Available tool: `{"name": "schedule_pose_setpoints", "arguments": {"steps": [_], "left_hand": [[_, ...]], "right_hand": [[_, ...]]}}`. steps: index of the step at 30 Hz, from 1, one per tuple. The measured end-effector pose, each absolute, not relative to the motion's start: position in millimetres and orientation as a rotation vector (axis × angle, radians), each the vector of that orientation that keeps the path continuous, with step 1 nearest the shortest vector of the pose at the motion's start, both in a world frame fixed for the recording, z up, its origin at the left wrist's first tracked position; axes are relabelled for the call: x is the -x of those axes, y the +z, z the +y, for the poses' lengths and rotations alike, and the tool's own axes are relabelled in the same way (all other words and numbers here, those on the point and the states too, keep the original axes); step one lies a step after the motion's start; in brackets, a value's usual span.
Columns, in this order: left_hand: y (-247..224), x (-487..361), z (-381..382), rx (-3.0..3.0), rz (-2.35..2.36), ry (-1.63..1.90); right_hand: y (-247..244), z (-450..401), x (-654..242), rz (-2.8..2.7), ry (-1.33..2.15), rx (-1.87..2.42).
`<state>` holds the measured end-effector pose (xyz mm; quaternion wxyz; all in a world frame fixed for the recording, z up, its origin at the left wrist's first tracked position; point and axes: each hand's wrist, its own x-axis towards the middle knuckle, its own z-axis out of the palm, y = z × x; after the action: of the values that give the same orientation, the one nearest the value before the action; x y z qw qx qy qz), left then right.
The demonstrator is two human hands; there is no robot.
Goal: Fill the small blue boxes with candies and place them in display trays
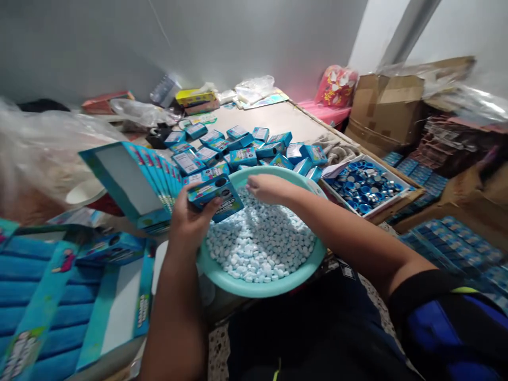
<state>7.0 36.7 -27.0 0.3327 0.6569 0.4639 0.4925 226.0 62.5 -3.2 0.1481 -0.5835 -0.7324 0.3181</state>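
A teal basin (262,288) full of small pale blue and white pieces (257,248) sits in front of me. My left hand (192,217) is wrapped round a small blue printed box (216,197), held tilted over the basin's left side. Over the far part of the basin, my right hand (265,189) has its fingers pinched together; what they hold, if anything, is too small to name. Many similar blue boxes (243,156) lie in a loose pile just behind the basin.
At the right, a white tray (371,211) holds blue and silver caps, with cardboard boxes (383,108) beyond. Left of the basin stand folded blue display cartons (123,177) and a carton of blue boxes (29,280). Plastic bags (254,90) lie at the back.
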Motion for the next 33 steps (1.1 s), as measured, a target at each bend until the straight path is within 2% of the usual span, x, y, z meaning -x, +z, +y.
{"name": "schedule_pose_setpoints", "arguments": {"steps": [5,15,21,24,27,33], "left_hand": [[-34.0,-5.5,41.2,-1.720,1.273,1.275],[-28.3,-8.1,33.2,-1.734,1.345,1.203],[-22.2,-8.8,28.4,-1.887,1.289,1.050],[-19.2,-10.9,24.6,-1.975,1.292,0.968],[-15.9,-14.5,20.4,-2.050,1.335,0.900],[-9.6,-19.9,15.3,-2.108,1.318,0.746]], "right_hand": [[-15.4,37.2,-211.8,-2.667,0.840,1.615],[-31.1,44.2,-208.6,-2.542,0.880,1.263],[-5.5,57.8,-236.3,-2.195,0.785,1.239],[0.9,61.3,-231.9,-1.671,0.965,1.173],[4.0,62.1,-216.9,-1.219,1.185,0.910],[7.7,58.2,-194.8,-0.975,1.305,0.741]]}}
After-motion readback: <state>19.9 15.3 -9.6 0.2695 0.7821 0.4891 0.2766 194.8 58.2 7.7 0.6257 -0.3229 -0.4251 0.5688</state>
